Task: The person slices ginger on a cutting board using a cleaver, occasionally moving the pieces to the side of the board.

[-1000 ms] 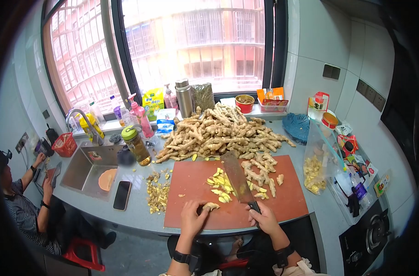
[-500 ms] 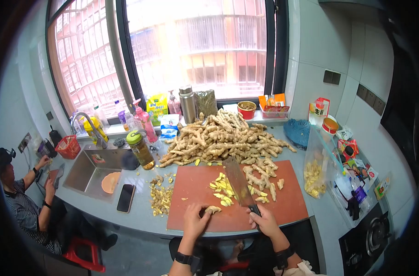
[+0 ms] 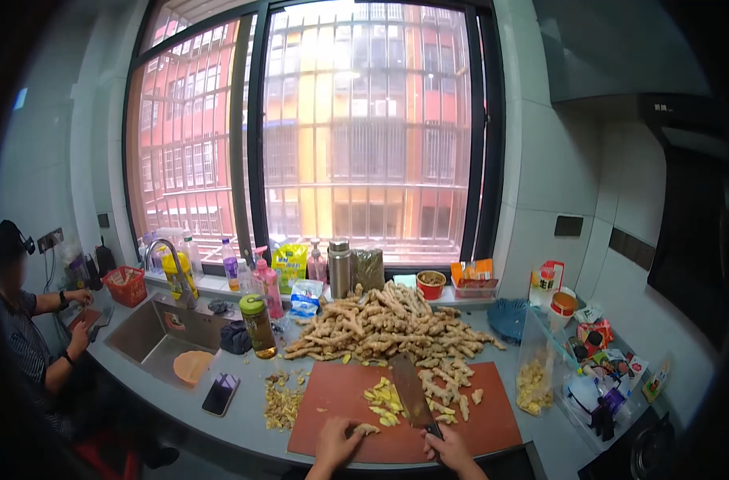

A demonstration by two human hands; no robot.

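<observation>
My right hand [image 3: 446, 448] is closed round the dark handle of a cleaver [image 3: 411, 392], whose broad blade points away from me over the chopping board [image 3: 324, 400]. At the board's near side, my left hand [image 3: 338, 442] pinches the end of a small piece of ginger [image 3: 368, 430]. Yellow ginger slices [image 3: 384, 400] lie left of the blade. To its right are several unpeeled ginger roots [image 3: 448, 384], some beside or just under the blade's edge. A big heap of ginger roots [image 3: 388, 324] rises behind the board.
Ginger scraps [image 3: 281, 400] lie left of the board, near a phone [image 3: 221, 394] and a lidded bottle [image 3: 258, 328]. A sink [image 3: 152, 352] is further left, where another person [image 3: 40, 320] sits. On the right stand a clear bag of ginger [image 3: 534, 384] and a cluttered tray [image 3: 600, 408].
The camera view has tilted upward, so the counter and both hands sit lower in the picture. The cleaver and the ginger piece keep nearly the same places on the board.
</observation>
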